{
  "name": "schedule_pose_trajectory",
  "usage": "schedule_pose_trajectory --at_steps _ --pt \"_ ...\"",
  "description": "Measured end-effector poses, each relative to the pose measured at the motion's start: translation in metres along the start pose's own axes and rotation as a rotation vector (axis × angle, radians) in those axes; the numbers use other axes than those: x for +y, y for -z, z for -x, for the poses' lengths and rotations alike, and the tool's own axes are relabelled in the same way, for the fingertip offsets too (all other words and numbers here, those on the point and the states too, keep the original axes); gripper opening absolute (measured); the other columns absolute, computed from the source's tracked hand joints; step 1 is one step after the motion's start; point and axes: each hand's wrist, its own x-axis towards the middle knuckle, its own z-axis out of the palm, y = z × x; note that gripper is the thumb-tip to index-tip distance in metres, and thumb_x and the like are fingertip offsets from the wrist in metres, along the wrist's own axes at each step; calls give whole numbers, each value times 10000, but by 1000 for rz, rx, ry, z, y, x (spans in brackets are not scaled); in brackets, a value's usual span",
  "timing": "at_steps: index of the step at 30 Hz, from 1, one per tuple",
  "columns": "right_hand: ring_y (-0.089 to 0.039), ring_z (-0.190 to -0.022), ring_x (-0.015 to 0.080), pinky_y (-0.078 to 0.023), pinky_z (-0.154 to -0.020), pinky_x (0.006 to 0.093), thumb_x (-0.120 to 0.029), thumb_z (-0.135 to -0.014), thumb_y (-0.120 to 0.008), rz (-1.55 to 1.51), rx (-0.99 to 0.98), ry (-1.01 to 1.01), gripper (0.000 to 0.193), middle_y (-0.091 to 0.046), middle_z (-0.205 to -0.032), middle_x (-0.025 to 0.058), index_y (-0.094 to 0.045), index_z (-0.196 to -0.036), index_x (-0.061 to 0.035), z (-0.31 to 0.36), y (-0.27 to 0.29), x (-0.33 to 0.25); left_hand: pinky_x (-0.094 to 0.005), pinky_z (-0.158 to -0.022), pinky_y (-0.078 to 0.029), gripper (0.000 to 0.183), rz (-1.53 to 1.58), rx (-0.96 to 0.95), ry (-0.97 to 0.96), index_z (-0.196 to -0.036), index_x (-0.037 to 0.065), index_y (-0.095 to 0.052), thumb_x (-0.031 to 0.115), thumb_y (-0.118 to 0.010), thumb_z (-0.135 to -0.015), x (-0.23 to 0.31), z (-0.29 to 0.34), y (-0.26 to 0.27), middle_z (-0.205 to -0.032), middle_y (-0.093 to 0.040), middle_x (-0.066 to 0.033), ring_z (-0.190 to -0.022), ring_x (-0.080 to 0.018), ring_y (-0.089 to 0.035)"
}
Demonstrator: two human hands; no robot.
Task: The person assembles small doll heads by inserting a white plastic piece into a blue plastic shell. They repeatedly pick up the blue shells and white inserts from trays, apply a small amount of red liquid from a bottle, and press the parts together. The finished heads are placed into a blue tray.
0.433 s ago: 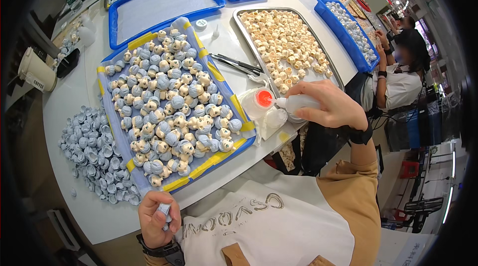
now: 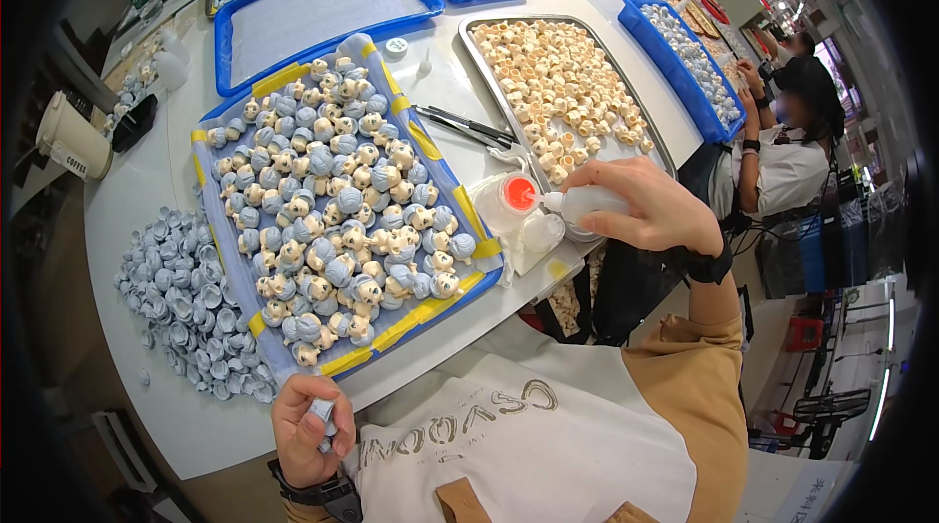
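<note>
My right hand (image 2: 665,210) is wrapped round a translucent white squeeze bottle (image 2: 590,201), tipped sideways. Its nozzle points into the red mouth of a small whitish jar (image 2: 497,214); whether they touch, I cannot tell. Close below that jar stands a smaller clear container (image 2: 542,231). Low at the front, my left hand (image 2: 301,430) is closed on a small blue-grey doll hair piece (image 2: 322,411), partly hidden by the fingers. In front of me lies a blue tray (image 2: 391,329), lined and edged with yellow tape, full of small doll heads with blue-grey hair.
Left of the tray is a heap of blue-grey hair pieces (image 2: 191,303). A metal tray (image 2: 486,83) of hollow beige pieces stands beyond the jar, with black-handled tools (image 2: 465,124) beside it. A paper-lined blue tray (image 2: 323,19) lies behind. A co-worker (image 2: 792,141) sits at right.
</note>
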Motion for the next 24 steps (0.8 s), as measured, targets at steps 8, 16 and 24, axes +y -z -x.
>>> schedule_pose_trajectory --at_steps 8,16,24 --pt "-595 -797 331 -452 -698 363 -194 -720 -603 6 5 16 352 -607 -855 183 -541 -999 11 1 0 2 -190 -373 -347 423 -5 6 5 -939 -1 -471 357 -642 -793 0 0 1 -668 -504 -104 -431 -97 -425" --pt "-610 -709 310 -469 -651 352 -204 -710 -600 -83 66 59 323 -610 -782 172 -556 -962 -7 -2 -2 4 -191 -371 -349 418 12 -11 12 -949 1 -471 359 -630 -802 -1 -1 2 -659 -509 -103 -427 -92 -423" --pt "-610 -681 313 -471 -634 353 -204 -707 -592 -102 81 57 318 -608 -752 177 -560 -957 -10 -2 -3 4 -194 -367 -353 416 37 -15 14 -960 0 -472 354 -626 -806 -3 -2 4 -652 -513 -100 -425 -94 -427"
